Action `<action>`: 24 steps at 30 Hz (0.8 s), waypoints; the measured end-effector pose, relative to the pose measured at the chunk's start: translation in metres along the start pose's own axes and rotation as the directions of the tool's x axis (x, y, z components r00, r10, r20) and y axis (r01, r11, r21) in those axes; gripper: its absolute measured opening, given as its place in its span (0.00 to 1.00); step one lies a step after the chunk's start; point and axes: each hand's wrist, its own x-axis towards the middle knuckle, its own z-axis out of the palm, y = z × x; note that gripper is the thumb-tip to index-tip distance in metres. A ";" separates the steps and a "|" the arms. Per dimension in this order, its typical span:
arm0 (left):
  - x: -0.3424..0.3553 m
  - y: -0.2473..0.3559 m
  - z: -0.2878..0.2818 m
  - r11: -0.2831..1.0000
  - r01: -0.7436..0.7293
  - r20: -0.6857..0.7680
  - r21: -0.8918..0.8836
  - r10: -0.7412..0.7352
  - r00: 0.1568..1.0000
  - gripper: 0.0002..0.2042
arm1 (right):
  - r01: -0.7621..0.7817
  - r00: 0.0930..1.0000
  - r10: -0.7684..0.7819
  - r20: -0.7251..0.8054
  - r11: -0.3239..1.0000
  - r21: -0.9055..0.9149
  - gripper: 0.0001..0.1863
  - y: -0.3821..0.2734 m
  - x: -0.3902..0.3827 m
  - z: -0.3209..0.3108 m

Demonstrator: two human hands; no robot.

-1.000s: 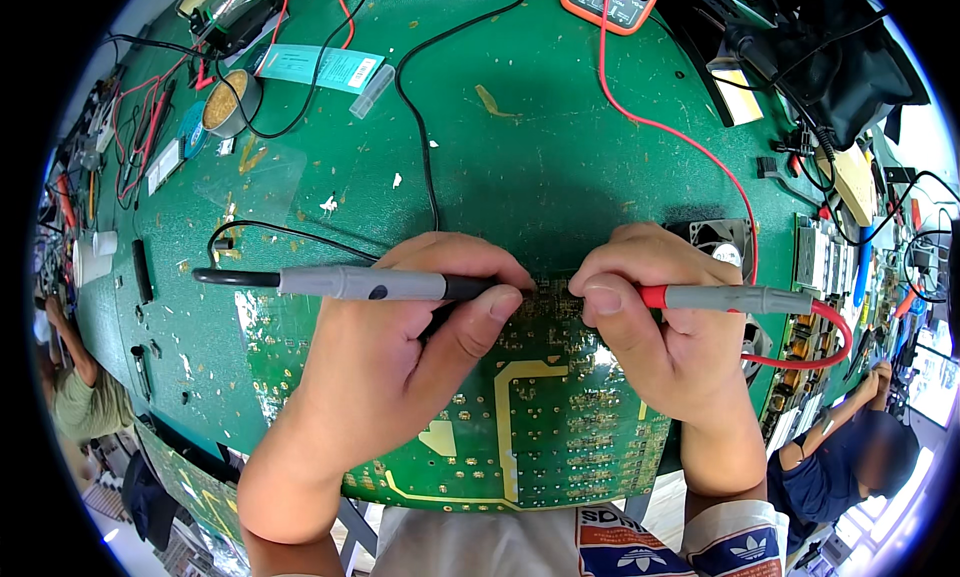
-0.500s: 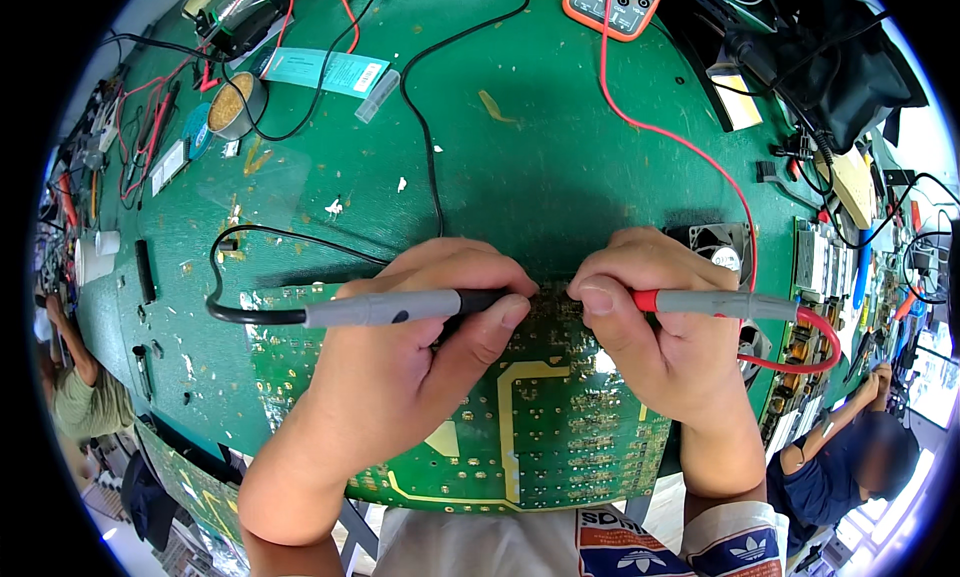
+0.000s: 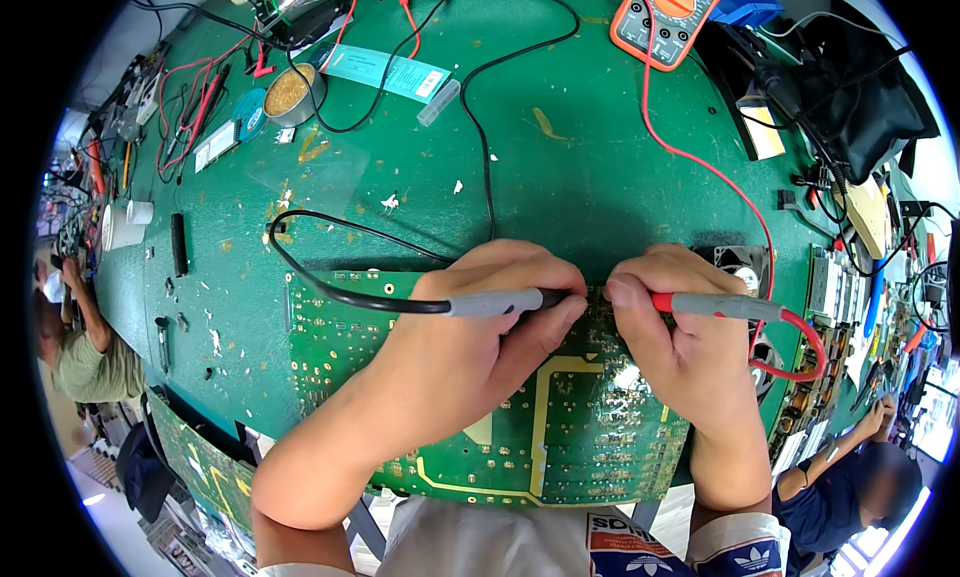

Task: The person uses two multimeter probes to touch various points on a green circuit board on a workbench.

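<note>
My left hand [image 3: 480,327] is closed round a black test probe [image 3: 495,303], its grey grip lying sideways between thumb and fingers. Opposite it, my right hand [image 3: 690,337] pinches a red test probe [image 3: 720,306] with a grey grip. Both sets of fingertips almost meet over the far edge of a large green circuit board [image 3: 480,452]. The probe tips are hidden behind my fingers, so contact with the board cannot be made out. Rows of solder points and a pale, wide trace cover the board's upward face.
An orange multimeter [image 3: 668,22] sits at the back right, with a red lead [image 3: 715,172] curving forward. At the back left are a round tin [image 3: 290,95] and a light-blue card [image 3: 390,72]. A fan [image 3: 740,262] and more boards stand right. Other people work at both sides.
The whole view has shifted, so the bench appears further right and lower. My left fingertips have come closer to my right ones, and the black probe's tail has swung; both hands still grip their probes.
</note>
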 end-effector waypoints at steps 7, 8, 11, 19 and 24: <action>-0.001 0.001 0.000 1.000 0.019 0.006 -0.003 -0.019 1.000 0.07 | 0.009 1.000 -0.009 -0.015 1.000 0.017 0.05 0.001 -0.001 0.002; -0.001 0.001 0.000 1.000 0.014 0.010 0.001 -0.014 1.000 0.07 | 0.012 1.000 -0.012 -0.027 1.000 0.029 0.05 0.002 -0.001 0.002; -0.001 0.004 -0.002 0.999 0.045 0.030 0.001 -0.045 0.999 0.07 | -0.058 0.998 0.058 -0.030 0.998 0.010 0.04 0.003 -0.004 0.002; -0.003 0.005 -0.004 0.995 0.098 0.047 -0.026 -0.096 0.994 0.06 | -0.056 0.997 0.059 -0.039 0.995 0.078 0.03 0.006 -0.006 0.001; -0.002 0.005 -0.004 0.996 0.091 0.045 -0.013 -0.091 0.995 0.06 | -0.074 0.997 0.077 -0.019 0.990 0.119 0.04 0.006 -0.006 -0.001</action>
